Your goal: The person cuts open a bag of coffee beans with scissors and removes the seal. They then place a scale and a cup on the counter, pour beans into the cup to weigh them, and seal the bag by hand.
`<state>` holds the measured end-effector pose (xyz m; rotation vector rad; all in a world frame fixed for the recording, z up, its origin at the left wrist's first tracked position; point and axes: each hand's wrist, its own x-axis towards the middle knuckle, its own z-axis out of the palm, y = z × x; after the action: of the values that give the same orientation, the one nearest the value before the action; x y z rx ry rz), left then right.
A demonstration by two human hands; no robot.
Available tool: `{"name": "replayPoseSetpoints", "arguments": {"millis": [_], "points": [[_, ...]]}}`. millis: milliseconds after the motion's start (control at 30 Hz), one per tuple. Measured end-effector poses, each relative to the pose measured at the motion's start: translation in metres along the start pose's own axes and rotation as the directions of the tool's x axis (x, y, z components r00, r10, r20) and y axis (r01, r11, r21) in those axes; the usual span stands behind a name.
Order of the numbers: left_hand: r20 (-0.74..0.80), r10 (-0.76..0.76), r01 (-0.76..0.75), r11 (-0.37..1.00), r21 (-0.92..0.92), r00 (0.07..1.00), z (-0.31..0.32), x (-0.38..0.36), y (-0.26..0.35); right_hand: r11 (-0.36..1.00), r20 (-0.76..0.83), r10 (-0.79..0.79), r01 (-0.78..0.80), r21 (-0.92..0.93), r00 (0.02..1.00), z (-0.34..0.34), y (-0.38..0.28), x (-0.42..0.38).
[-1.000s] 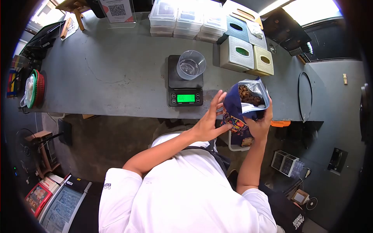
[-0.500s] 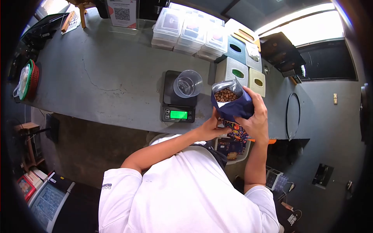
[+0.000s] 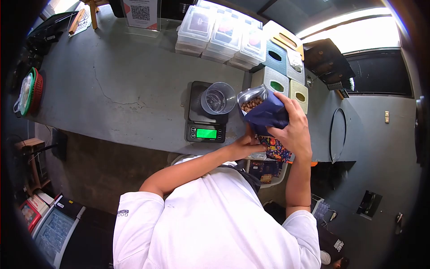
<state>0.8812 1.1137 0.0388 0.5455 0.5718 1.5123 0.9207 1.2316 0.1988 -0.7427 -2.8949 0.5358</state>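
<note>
A dark blue pouch (image 3: 268, 114) with a silver lining and a colourful printed lower part is tilted left, its mouth open. Brown coffee beans (image 3: 251, 104) show inside. My right hand (image 3: 293, 127) grips the pouch's right side, fingers over the upper edge and thumb across the front. My left hand (image 3: 245, 147) is closed on the lower part of the pouch; some of its fingers are hidden behind it. Just left of the pouch mouth, a clear plastic cup (image 3: 217, 98) stands on a black digital scale (image 3: 207, 112) with a lit green display.
Clear lidded boxes (image 3: 224, 33) and several tissue boxes (image 3: 271, 78) line the back of the grey counter (image 3: 134, 80). A QR code sign (image 3: 141, 15) stands at the back left. Red and green baskets (image 3: 36, 92) sit at the left end. Below the counter edge is a white bin (image 3: 280, 179) holding printed packs.
The pouch has tipped further left, its mouth now closer to the cup's rim. My right hand has turned with it; my left hand stays at the lower part.
</note>
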Motion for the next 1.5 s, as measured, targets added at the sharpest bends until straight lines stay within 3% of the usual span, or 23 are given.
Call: {"name": "replayPoseSetpoints", "arguments": {"millis": [67,167,267,400,533,600,667,767,867,967,1033,1200,1267,1367,1500], "points": [[-0.004,-0.085,0.085,0.996,0.035,0.996,-0.003,0.000,0.004,1.000,0.023,-0.027,0.027,-0.013,0.999,0.001,-0.002,0.002],[0.008,-0.020,0.020,0.999,0.025,1.000,-0.012,0.003,-0.024,0.999,0.063,-0.015,0.018,-0.041,0.998,0.003,-0.004,0.006],[-0.003,-0.065,0.065,0.996,0.060,0.998,-0.013,0.004,-0.019,0.996,0.078,-0.063,0.068,-0.062,0.995,0.002,-0.006,0.008],[0.065,-0.014,0.008,0.996,0.086,0.998,-0.017,0.008,-0.015,1.000,0.094,-0.010,0.010,-0.006,0.995,0.002,-0.004,0.017],[0.038,0.144,-0.147,0.983,0.107,0.989,-0.013,0.011,-0.022,0.993,0.106,-0.106,0.112,-0.044,0.989,0.002,-0.003,0.015],[0.043,-0.052,0.051,0.998,0.030,0.998,-0.011,0.006,0.003,0.998,0.097,-0.041,0.046,-0.050,0.994,0.001,-0.005,0.020],[0.068,-0.091,0.086,0.994,0.074,0.994,-0.013,0.006,0.001,0.998,0.084,-0.030,0.035,-0.059,0.996,0.002,-0.007,0.018],[0.082,0.090,-0.083,0.993,-0.079,0.993,-0.010,0.010,-0.017,0.998,0.098,-0.045,0.049,-0.039,0.994,0.000,-0.009,0.018],[0.095,-0.024,0.033,0.995,-0.091,0.995,-0.023,0.015,-0.044,0.996,0.083,-0.053,0.059,-0.068,0.995,0.003,-0.010,0.013],[0.075,0.119,-0.123,0.991,0.051,0.990,-0.011,0.009,-0.020,0.995,0.077,-0.060,0.066,-0.077,0.995,0.002,-0.013,0.013],[0.075,-0.008,0.008,1.000,-0.002,0.997,-0.013,0.008,-0.019,0.997,0.073,-0.015,0.021,-0.078,0.997,0.003,-0.010,0.013],[0.092,0.051,-0.051,0.999,-0.001,0.994,-0.012,0.008,-0.013,0.997,0.093,-0.015,0.023,-0.077,0.996,0.003,-0.011,0.013],[0.096,0.007,-0.011,0.999,0.042,0.995,-0.016,0.012,-0.019,0.997,0.092,-0.013,0.020,-0.079,0.996,0.003,-0.011,0.017],[0.103,0.008,0.001,0.997,-0.083,0.995,-0.016,0.011,-0.016,0.997,0.086,-0.006,0.013,-0.076,0.996,0.003,-0.011,0.016],[0.053,0.010,-0.004,0.994,-0.112,0.999,-0.008,0.006,-0.010,0.994,0.088,-0.006,0.016,-0.106,0.996,0.002,-0.014,0.017]]}}
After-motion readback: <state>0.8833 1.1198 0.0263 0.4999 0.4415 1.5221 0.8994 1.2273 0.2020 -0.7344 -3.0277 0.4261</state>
